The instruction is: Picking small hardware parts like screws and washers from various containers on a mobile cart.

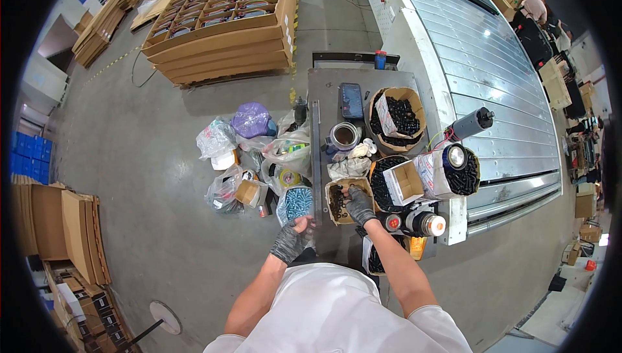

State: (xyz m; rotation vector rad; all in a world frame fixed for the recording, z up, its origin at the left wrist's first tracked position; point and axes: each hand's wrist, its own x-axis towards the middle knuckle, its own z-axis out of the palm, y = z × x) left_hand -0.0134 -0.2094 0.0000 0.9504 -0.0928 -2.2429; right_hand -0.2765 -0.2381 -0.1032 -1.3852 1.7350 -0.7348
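Note:
Both my hands wear grey knit gloves. My right hand (pixel 358 204) reaches into a small open cardboard box (pixel 337 214) of small dark parts on the grey metal worktable (pixel 330 87), fingers down among the parts. My left hand (pixel 291 238) is curled at the table's near left edge, beside a long metal strip (pixel 316 159) that runs along that edge. Whether it holds anything is not clear.
Larger cartons of black parts (pixel 398 116) and a tin can (pixel 344 136) stand on the table, with a phone (pixel 352 99) at the back. Plastic bags (pixel 253 123) lie on the floor to the left. A roller conveyor (pixel 492 61) runs on the right. Pallets of cartons (pixel 223 29) sit beyond.

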